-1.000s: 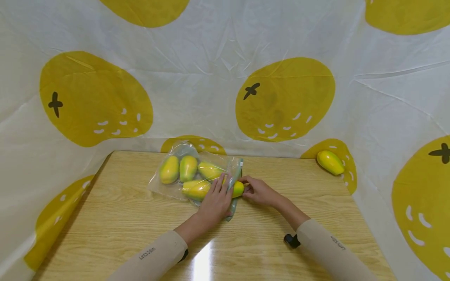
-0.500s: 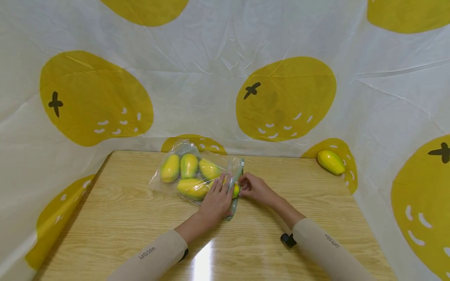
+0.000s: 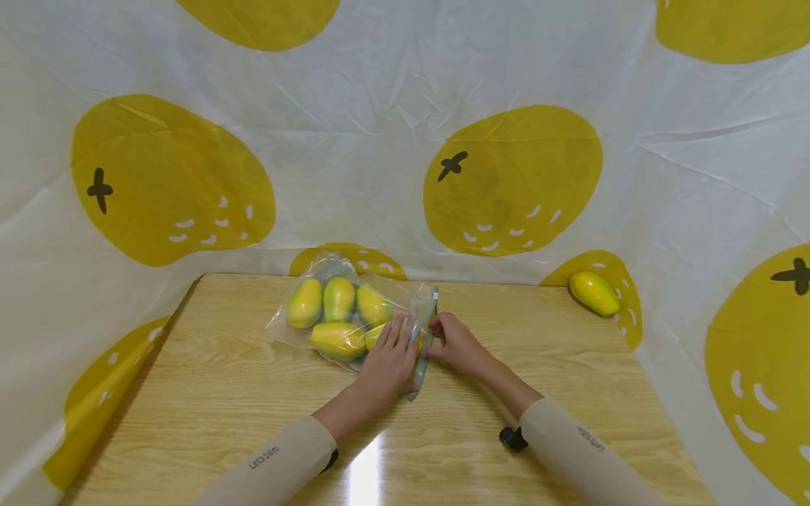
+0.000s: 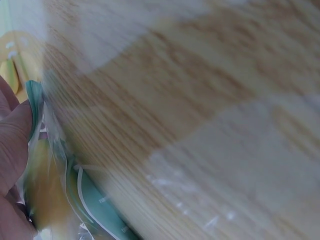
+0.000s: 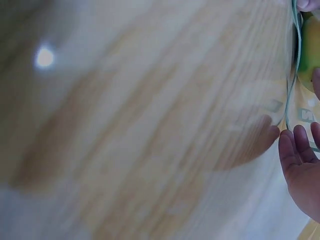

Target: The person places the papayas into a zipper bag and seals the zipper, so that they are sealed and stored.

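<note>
A clear zip bag (image 3: 400,289) with a green strip (image 3: 434,303) along its mouth lies on the table, holding several yellow-green papayas (image 3: 338,299). Flat across its mouth end, my left hand (image 3: 387,365) rests with straight fingers over one papaya (image 3: 375,338), which it partly covers. The left wrist view shows my thumb (image 4: 17,125) right at the green strip, beside a blurred papaya (image 4: 45,190). My right hand (image 3: 460,343) is at the bag's mouth, its fingertips right at the strip. In the right wrist view its fingers (image 5: 302,145) are loosely bent below a papaya (image 5: 310,52).
Another papaya (image 3: 594,294) lies at the table's back right corner, outside the bag. The wooden table (image 3: 221,400) is bordered by a white cloth (image 3: 354,176) printed with big yellow fruit. A black device (image 3: 513,440) sits beneath the right forearm.
The papaya at the mouth has slid left into the bag, and the one ahead of it has shifted left. My right hand has followed leftward to the strip. The left hand has stayed put.
</note>
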Demonstrator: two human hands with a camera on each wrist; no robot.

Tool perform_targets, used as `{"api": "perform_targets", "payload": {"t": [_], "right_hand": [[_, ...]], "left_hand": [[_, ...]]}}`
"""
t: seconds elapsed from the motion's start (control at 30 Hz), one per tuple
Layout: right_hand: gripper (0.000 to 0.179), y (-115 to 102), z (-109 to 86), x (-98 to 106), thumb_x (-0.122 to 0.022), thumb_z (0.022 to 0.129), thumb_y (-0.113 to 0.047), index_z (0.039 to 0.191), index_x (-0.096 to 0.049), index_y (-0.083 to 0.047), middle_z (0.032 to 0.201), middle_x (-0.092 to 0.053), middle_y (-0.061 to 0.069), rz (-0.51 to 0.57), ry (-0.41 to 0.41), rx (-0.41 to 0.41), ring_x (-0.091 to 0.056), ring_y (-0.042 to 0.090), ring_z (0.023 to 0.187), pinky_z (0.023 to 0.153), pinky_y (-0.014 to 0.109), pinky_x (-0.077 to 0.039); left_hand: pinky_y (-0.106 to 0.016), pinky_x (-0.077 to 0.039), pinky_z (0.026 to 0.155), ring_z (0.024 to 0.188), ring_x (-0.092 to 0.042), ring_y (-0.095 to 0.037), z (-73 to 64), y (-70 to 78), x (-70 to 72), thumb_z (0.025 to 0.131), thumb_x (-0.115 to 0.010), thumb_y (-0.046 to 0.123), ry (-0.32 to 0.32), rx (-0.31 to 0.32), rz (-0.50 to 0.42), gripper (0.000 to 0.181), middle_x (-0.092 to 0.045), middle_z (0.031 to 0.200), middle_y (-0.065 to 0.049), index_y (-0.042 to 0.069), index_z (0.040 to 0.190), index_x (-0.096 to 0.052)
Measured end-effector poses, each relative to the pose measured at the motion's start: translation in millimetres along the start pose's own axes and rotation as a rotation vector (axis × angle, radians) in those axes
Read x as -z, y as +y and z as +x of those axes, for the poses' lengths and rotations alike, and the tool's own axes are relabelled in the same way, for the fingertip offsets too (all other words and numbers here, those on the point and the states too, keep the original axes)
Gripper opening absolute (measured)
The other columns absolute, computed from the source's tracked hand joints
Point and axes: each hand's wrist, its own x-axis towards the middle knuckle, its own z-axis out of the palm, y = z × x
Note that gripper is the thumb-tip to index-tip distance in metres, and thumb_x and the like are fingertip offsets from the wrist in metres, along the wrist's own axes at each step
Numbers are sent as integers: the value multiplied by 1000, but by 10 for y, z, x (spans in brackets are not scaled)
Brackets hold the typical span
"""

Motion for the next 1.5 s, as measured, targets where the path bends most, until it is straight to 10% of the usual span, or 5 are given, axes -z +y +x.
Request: {"api": "perform_targets", "payload": {"t": [0.4, 0.83, 1.5], "right_hand": [[61, 199, -245, 360, -84, 88, -23, 134, -53, 3, 129, -63, 20, 12, 44, -66, -62, 37, 121, 105, 52, -51], [89, 810, -466, 1237, -72, 97, -41, 160, -26, 2, 159, -40, 28, -70, 150, -216, -35, 50, 146, 114, 69, -33], [90, 1454, -538, 2118, -71, 98, -34, 154, -23, 18, 153, -28, 46, -253, 280, -326, -28, 64, 139, 111, 74, -28]], "left_hand": [[-48, -29, 126, 156, -26, -40, -11, 33, -9, 74, -77, 75, -45, 9, -48, 103, -20, 170, -22, 8, 149, -53], [-48, -32, 125, 155, -28, -41, -32, 23, -4, 73, -75, 76, -25, 4, -33, 104, -21, 170, -23, 7, 148, -53], [-48, -31, 125, 156, -27, -40, -13, 14, 8, 72, -75, 77, -35, 16, -31, 107, -20, 170, -22, 8, 150, -52]]}}
